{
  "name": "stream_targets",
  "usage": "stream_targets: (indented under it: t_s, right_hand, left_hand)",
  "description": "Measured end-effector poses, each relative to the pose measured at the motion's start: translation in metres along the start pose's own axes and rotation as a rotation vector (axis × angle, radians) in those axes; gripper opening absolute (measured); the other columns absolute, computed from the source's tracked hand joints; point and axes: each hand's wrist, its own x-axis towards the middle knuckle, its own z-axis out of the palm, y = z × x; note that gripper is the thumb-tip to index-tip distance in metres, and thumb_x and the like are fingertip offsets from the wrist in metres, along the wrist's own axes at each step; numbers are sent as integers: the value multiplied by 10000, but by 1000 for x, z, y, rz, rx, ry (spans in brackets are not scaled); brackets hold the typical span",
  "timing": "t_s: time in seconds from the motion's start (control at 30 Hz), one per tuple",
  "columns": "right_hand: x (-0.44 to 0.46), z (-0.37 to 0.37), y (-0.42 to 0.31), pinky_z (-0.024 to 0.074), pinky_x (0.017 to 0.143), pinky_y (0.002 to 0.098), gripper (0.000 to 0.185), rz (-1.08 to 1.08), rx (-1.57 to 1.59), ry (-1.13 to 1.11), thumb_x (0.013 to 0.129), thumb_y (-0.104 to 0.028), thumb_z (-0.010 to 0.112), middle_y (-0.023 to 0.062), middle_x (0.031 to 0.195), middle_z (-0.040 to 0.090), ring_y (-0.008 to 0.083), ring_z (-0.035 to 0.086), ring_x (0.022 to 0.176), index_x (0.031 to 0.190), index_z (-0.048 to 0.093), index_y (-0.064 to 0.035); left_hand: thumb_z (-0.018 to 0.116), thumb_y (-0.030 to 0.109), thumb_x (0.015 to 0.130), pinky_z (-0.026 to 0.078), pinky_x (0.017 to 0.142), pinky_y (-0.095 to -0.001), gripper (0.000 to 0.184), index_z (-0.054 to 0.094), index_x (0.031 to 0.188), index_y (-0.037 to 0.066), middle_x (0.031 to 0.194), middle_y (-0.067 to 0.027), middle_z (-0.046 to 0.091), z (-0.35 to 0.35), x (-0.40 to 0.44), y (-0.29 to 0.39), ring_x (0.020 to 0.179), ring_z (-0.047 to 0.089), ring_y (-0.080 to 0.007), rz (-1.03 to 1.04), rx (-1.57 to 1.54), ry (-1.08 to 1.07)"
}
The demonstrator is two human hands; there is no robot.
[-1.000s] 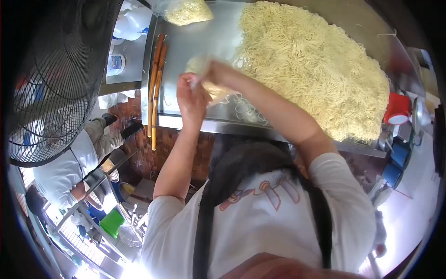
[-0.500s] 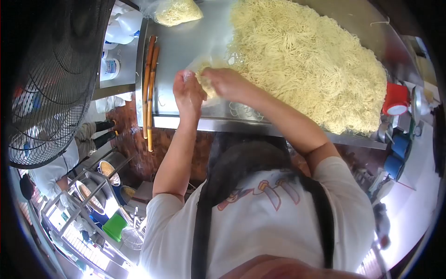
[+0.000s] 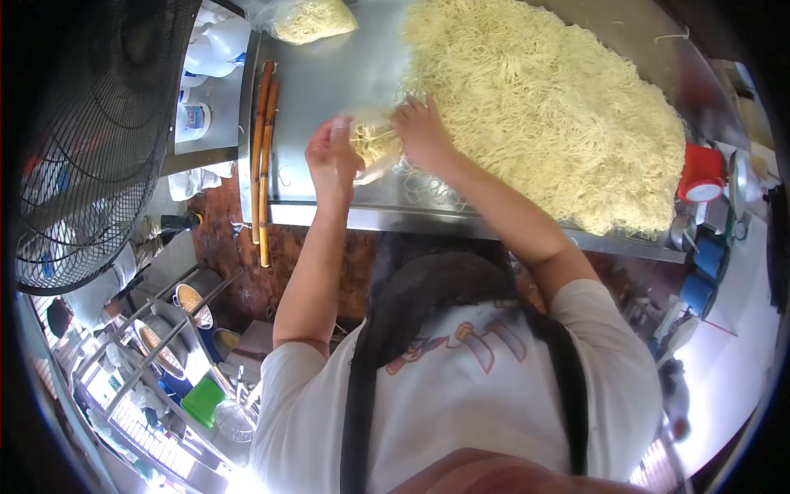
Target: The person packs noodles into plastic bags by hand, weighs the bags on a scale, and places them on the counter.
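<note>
A clear plastic bag (image 3: pixel 380 171) with some pale yellow noodles (image 3: pixel 374 142) in it hangs between my hands, just above the steel table (image 3: pixel 321 78). My left hand (image 3: pixel 332 160) is closed on the bag's left edge, thumb up. At the bag's right edge is my right hand (image 3: pixel 424 138), which seems to pinch the plastic while some of its fingers stick out toward the noodle pile. That large heap of loose noodles (image 3: pixel 543 115) covers the right part of the table. A few stray strands lie near the table's front edge.
Two bamboo poles (image 3: pixel 265 156) lie along the table's left side. A filled bag of noodles (image 3: pixel 314 20) sits at the back. A red container (image 3: pixel 701 171) stands to the right. At left are a large fan (image 3: pixel 90 156) and a metal rack (image 3: pixel 156 329); another person is behind the fan.
My right hand has moved a little right, from over the bag's mouth to its right edge, and its fingers have spread. The noodles in the bag show more clearly. My left hand stays nearly in place.
</note>
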Motion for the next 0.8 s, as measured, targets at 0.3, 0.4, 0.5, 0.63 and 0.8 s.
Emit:
stream_targets:
  t_s: [0.3, 0.4, 0.5, 0.63, 0.8]
  right_hand:
    - [5, -99, 2, 515, 867, 392, 253, 282, 1050, 85, 855, 85, 480, 97, 916, 576, 240, 596, 868, 1012, 584, -85]
    - [11, -119, 17, 528, 692, 368, 232, 586, 1950, 522, 876, 78, 410, 51, 780, 505, 180, 532, 670, 993, 554, -62]
    - [12, -156, 49, 456, 531, 300, 191, 685, 1972, 614, 947, -4, 370, 15, 672, 423, 130, 420, 529, 1060, 523, -14]
    - [-2, -198, 94, 434, 513, 277, 213, 425, 1587, 811, 995, -48, 391, 29, 660, 451, 134, 425, 516, 1152, 523, 7]
    - [-9, -146, 127, 501, 899, 437, 324, 350, 24, 186, 966, -36, 480, 168, 1190, 633, 324, 601, 1079, 1282, 546, -8]
  left_hand:
    - [590, 230, 989, 486, 671, -467, 296, 601, 1205, 28, 799, -195, 667, 27, 5, -50, 758, 655, -394, 258, 822, -333]
    - [562, 172, 962, 486, 659, -512, 216, 588, 1109, 16, 812, -264, 648, 11, 6, -59, 767, 627, -460, 326, 861, -364]
    - [529, 83, 918, 479, 681, -559, 251, 576, 1155, 17, 817, -283, 646, -29, 9, -83, 793, 620, -482, 419, 985, -371]
    - [512, 72, 921, 501, 657, -475, 400, 537, 1319, 62, 763, -254, 631, -74, -1, -95, 698, 619, -414, 310, 1006, -271]
    - [486, 2, 948, 505, 640, -323, 377, 520, 1324, 22, 759, -135, 632, -65, -26, -83, 655, 594, -210, 186, 315, 162]
